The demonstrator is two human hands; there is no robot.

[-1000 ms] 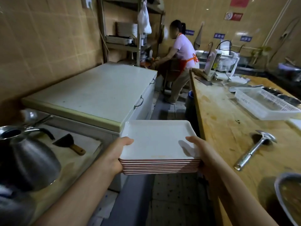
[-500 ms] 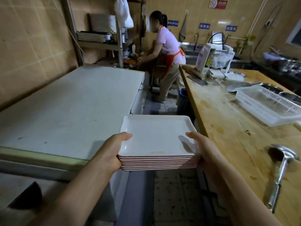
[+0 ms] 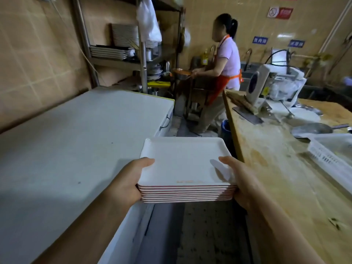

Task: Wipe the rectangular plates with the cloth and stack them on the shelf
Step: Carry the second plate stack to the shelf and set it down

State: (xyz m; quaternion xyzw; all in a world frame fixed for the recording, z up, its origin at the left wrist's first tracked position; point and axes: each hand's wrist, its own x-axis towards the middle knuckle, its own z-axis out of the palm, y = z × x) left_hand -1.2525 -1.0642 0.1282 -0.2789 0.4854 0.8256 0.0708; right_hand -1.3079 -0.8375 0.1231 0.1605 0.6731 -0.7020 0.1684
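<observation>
Here the left hand (image 3: 129, 181) and right hand (image 3: 241, 180) grip a stack of perhaps eight white, red-edged plates (image 3: 185, 164).

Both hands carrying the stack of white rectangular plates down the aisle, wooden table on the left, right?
Not quite: in the head view the wooden table is on the right. The left hand and right hand do carry the stack of white rectangular plates.

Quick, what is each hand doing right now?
Left hand: closed on the stack of plates.
Right hand: closed on the same stack.
</observation>
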